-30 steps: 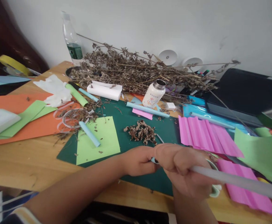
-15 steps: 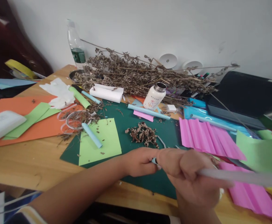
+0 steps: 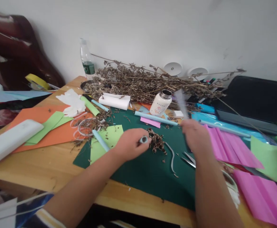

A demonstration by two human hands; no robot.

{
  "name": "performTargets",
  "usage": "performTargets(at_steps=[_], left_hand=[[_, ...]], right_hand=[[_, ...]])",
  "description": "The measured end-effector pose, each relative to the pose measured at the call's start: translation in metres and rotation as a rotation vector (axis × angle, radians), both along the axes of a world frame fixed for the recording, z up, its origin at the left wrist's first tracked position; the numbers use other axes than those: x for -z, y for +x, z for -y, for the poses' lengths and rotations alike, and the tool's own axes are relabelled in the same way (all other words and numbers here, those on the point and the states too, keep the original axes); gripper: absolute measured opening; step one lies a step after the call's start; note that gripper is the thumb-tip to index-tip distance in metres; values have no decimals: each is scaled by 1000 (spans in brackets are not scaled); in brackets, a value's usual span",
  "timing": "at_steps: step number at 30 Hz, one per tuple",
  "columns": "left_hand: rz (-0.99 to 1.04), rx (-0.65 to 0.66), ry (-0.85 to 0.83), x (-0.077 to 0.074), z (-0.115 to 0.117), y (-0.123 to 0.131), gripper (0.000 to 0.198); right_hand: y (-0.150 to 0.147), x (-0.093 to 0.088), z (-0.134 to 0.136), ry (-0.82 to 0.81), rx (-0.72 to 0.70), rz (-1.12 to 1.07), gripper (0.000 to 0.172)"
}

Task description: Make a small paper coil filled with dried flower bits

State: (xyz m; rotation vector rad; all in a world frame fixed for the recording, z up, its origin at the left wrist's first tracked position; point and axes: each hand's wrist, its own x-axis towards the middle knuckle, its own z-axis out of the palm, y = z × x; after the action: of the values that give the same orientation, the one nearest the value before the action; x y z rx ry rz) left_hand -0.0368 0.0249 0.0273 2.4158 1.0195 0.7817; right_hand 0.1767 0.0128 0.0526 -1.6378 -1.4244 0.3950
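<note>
My left hand (image 3: pixel 130 144) is closed around a light blue paper tube (image 3: pixel 143 139), whose round dark open end faces me. My right hand (image 3: pixel 196 136), at the right of the green mat (image 3: pixel 150 180), grips a long whitish, translucent stick (image 3: pixel 181 103), blurred and pointing up. A small heap of dry brown leaves (image 3: pixel 156 142) lies just behind and right of the tube. Nearby on the mat are a curved grey strip (image 3: pixel 172 158) and metal scissors (image 3: pixel 189 160), partly hidden by my right forearm. Another blue paper tube (image 3: pixel 100 140) rests on light green paper (image 3: pixel 114 130).
Dried stalks (image 3: pixel 133 80) spread along the wall. A cream bottle without a lid (image 3: pixel 160 103) stands behind the mat, near a rolled white paper (image 3: pixel 114 101). Pink crepe paper (image 3: pixel 233 148) and a black laptop (image 3: pixel 249 101) are at right, orange paper (image 3: pixel 55 126) at left.
My hands, together before at the front of the mat, are now apart. The left moved up with the tube toward the leaves; the right moved up with the stick, now pointing upward.
</note>
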Motion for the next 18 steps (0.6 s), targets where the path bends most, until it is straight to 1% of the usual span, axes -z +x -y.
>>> performTargets(at_steps=[2,3,5,7,11,14,16,18], left_hand=[[-321,-97,-4,-3,-14,-11,20],[-435,-146,-16,-3,-20,-14,20],[-590,-180,-50,0,-28,-18,22],[-665,-165,-84,5,-31,-18,23],[-709,-87,-93,11,-33,-14,16],[-692,-73,-64,10,-33,-13,14],[-613,-86,-61,6,-31,-14,14],[-462,-73,-81,2,-27,-13,15]], right_hand=[[6,22,-12,-159,65,171,25],[7,30,-15,-226,84,249,23],[10,42,-17,-328,106,382,21],[11,48,-16,-391,109,488,24],[12,48,-13,-431,68,610,27],[7,41,-10,-379,26,644,30],[-2,32,-5,-317,-19,650,34],[-15,24,2,-242,-129,651,34]])
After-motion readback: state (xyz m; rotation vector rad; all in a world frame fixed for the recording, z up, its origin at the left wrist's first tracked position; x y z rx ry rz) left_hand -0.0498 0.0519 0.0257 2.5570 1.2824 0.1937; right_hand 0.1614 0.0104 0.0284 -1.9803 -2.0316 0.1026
